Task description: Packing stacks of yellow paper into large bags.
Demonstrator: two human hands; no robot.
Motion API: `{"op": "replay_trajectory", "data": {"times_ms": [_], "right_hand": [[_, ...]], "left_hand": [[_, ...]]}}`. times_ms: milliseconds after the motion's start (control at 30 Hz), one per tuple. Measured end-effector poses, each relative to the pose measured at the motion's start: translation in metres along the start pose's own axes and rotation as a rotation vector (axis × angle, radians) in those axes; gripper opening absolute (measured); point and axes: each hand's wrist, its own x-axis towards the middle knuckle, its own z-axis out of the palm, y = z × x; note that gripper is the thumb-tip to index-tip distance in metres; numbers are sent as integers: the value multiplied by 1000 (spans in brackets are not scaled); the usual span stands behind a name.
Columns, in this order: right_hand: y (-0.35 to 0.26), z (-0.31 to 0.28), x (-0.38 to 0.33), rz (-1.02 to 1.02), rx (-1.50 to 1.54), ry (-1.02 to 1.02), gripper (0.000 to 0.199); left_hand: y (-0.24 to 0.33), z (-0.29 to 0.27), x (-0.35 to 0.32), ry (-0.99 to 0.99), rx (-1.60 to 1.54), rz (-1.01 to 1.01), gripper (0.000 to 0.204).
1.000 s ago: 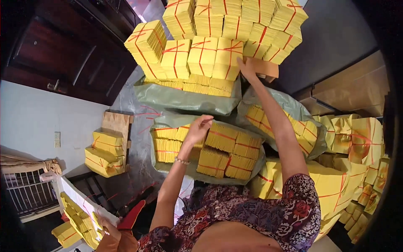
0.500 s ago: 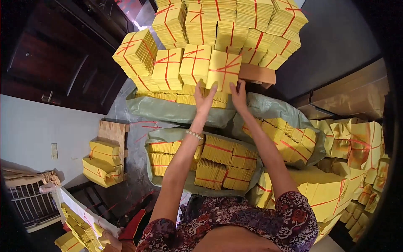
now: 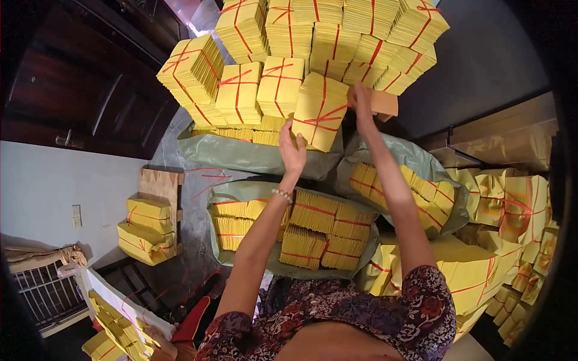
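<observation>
A bundle of yellow paper point(image 3: 318, 105), tied crosswise with red ribbon, is held tilted between my two hands in front of the stacked bundles. My left hand point(image 3: 292, 150) grips its lower left edge, thumb and fingers against the paper. At its upper right side is my right hand point(image 3: 363, 108), its fingers partly hidden behind the bundle's edge. Just beyond the right hand lies a brown block-shaped thing point(image 3: 384, 103). Two similar tied bundles, a middle one point(image 3: 280, 87) and a left one point(image 3: 238, 93), stand left of the held one.
A tall stack of tied yellow bundles point(image 3: 289, 36) rises behind. Green sacks, including a near sack point(image 3: 241, 191), hold more bundles. Loose red ribbons point(image 3: 208, 176) lie on the floor. Left are a wooden pallet point(image 3: 162, 177) and dark door point(image 3: 72, 90); yellow packs point(image 3: 466, 271) crowd the right.
The held bundle has turned and tilted, its lower end swinging right and down. My right hand has moved up along its right side; the left hand has shifted slightly downward.
</observation>
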Motion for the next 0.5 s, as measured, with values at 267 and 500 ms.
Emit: {"op": "replay_trajectory", "data": {"times_ms": [267, 500], "right_hand": [[-11, 19, -20, 72, -174, -262, 49], [-15, 14, -92, -158, -432, -448, 49]], "left_hand": [[10, -8, -28, 86, -543, -753, 62], [35, -47, -47, -180, -921, -858, 89]]}}
